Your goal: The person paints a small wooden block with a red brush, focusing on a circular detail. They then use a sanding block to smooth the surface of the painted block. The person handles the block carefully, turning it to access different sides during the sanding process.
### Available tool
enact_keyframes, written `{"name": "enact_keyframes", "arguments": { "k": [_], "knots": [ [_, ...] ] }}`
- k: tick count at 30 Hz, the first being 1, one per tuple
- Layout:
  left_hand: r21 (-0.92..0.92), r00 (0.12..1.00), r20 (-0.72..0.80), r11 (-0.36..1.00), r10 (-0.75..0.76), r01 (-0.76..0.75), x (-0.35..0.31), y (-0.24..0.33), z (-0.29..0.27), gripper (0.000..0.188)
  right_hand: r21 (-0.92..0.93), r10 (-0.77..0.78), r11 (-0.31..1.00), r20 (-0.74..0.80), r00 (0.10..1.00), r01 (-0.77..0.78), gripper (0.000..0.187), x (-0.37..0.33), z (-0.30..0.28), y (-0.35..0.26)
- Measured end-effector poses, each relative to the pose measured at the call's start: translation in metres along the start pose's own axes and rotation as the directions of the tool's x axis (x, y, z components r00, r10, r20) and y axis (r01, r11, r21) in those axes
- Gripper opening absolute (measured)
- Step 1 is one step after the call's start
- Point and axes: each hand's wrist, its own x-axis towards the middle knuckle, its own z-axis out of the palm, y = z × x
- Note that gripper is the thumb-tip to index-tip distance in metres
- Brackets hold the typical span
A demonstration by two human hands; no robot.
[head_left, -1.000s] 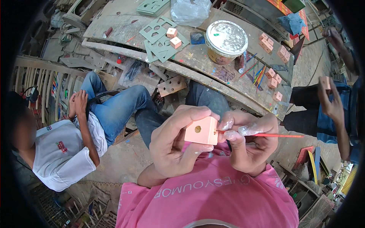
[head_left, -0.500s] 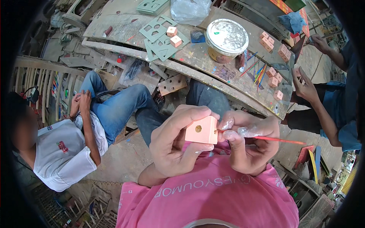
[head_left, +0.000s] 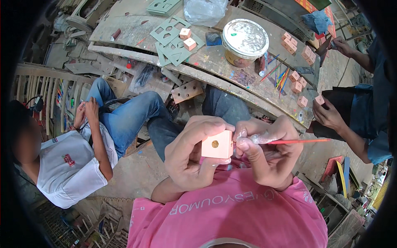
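Between the thumb and fingers of my left hand (head_left: 186,151) is a pale pink wooden cube (head_left: 220,149) with a gold-brown round spot on the face turned up. My right hand (head_left: 269,151) pinches a thin paintbrush (head_left: 304,141) with a red handle that points out to the right. Its tip end meets the right side of the cube; the tip itself is hidden by my fingers. Whitish smears of paint coat several fingertips of my right hand.
Beyond my hands stands a paint-stained table (head_left: 244,78) with a lidded tub (head_left: 245,41), green stencil plates (head_left: 178,47), pink cubes (head_left: 296,87) and several brushes (head_left: 283,80). A seated person (head_left: 72,161) is at left. At right, a co-worker's hand (head_left: 331,118) holds a block.
The cube has turned slightly and sits a little lower. The brush handle has become more level. At right, the co-worker's near hand has moved down, with a small block in it.
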Motion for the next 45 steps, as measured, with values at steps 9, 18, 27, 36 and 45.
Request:
{"name": "enact_keyframes", "arguments": {
  "k": [9,18,27,36,45],
  "knots": [
    [-0.125,1.0,0.006,0.992,-0.009,0.01,-0.001,-0.006,0.004,0.032,0.368,0.134,0.919,0.049,0.99,-0.143,0.02,0.002,-0.004,0.005],
    [-0.06,0.999,0.034,0.998,-0.003,0.005,0.003,0.002,-0.001,0.034,0.237,-0.049,0.97,-0.01,0.999,0.05,0.019,0.001,0.003,0.006],
    [0.155,0.999,-0.023,0.988,0.029,-0.025,-0.002,0.009,0.0,0.034,-0.189,-0.087,0.976,0.126,0.988,0.109,0.014,0.006,-0.004,-0.008],
    [-0.037,0.997,-0.031,0.996,0.076,-0.077,-0.004,-0.008,0.002,0.036,0.679,0.313,0.685,0.053,0.948,-0.264,0.023,-0.001,0.001,0.01],
    [-0.159,1.0,0.01,0.987,0.025,-0.023,-0.005,-0.006,0.0,0.037,0.454,0.087,0.884,0.071,0.994,-0.11,0.024,0.002,0.001,0.008]
  ]
}}
